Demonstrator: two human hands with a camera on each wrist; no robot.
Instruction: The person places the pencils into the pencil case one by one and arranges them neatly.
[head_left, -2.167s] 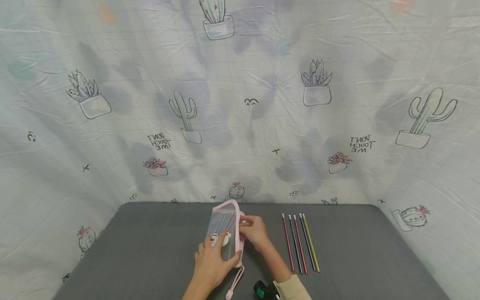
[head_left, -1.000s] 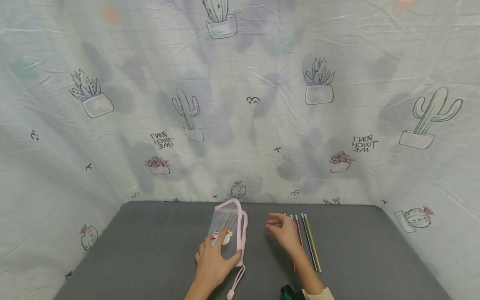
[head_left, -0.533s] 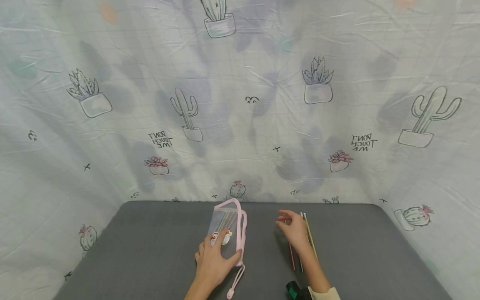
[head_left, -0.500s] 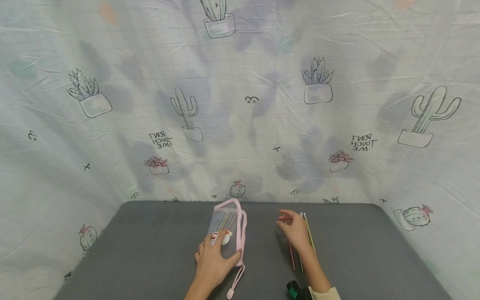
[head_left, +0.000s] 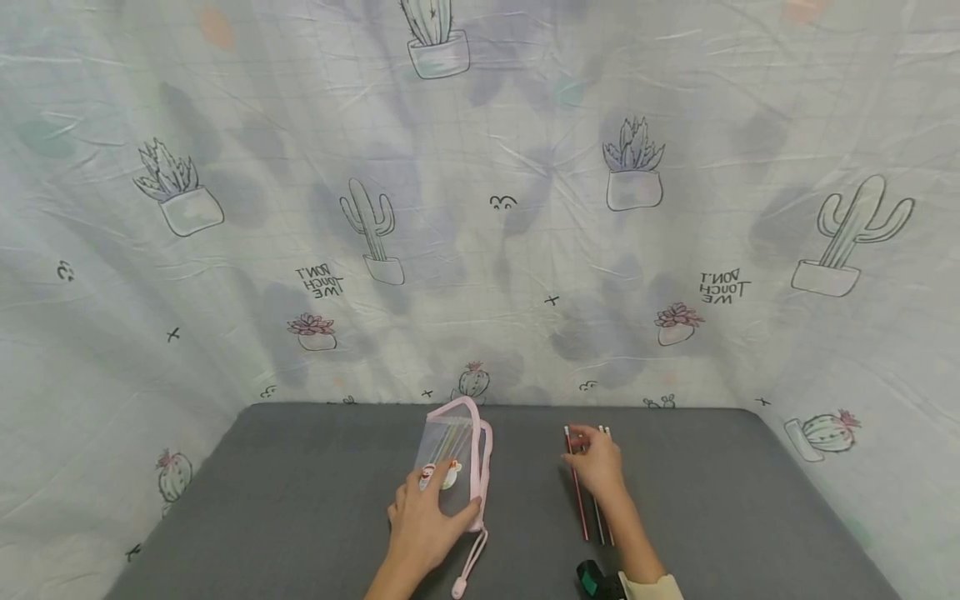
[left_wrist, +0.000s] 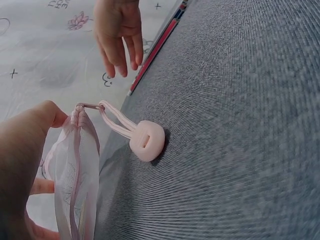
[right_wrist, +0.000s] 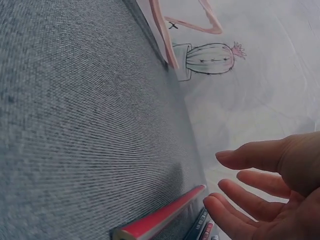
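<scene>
My left hand grips a see-through mesh pencil case with pink trim, thumb at its zip side and fingers across the mesh. Several pencils show inside through the mesh, near cartoon stickers. To the right, my right hand hovers over a row of pencils, its fingers apart and loosely bent with nothing between them. The leftmost one, a red pencil, lies just below the fingertips in the right wrist view. A dark pencil lies beside it; the hand and forearm hide parts of the others.
A pink wrist strap with a rounded toggle trails from the case toward the near edge. The grey cloth-covered table is backed by a hanging cactus-print sheet. A black camera sits at my right wrist.
My right hand has left the pencil case's opening and moved right, over the pencil row, where it is now slightly lower. My left hand and the case have stayed in place.
</scene>
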